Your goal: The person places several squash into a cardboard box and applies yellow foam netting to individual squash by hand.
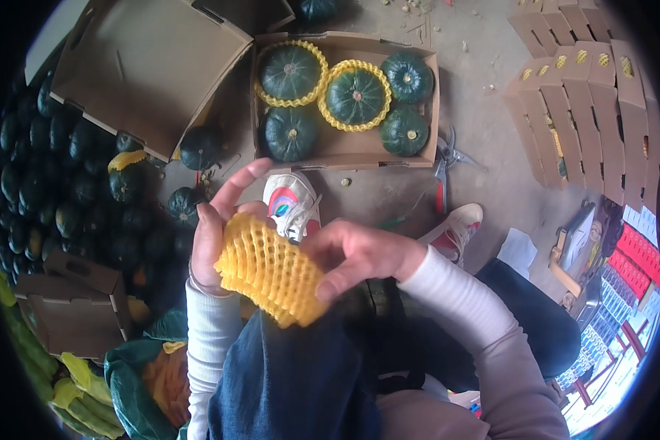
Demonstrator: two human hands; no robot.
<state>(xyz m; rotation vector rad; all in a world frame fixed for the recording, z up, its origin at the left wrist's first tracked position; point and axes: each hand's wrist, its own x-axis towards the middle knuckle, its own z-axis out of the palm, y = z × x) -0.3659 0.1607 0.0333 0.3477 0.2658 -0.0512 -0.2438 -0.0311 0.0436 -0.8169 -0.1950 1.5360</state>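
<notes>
A flattened yellow foam net sleeve (269, 269) spans the space between my hands above my lap. My right hand (363, 256) grips its right end between thumb and fingers. Its left end lies against the palm of my left hand (214, 236), where the index finger points outward and the other fingers are partly hidden by the mesh. Before me on the floor is an open cardboard carton (341, 157) of dark green kabocha squashes. Yellow foam nets ring two squashes (289, 71) (356, 96); the others, such as the front-left squash (291, 133), are bare.
Pruning shears (443, 170) lie beside the carton's right corner. A tilted carton (154, 66) and a large squash pile (49, 192) occupy the left. Stacked cartons (583, 115) stand at right. A green sack (137, 379) sits near my left arm; my shoes (294, 206) flank the front floor.
</notes>
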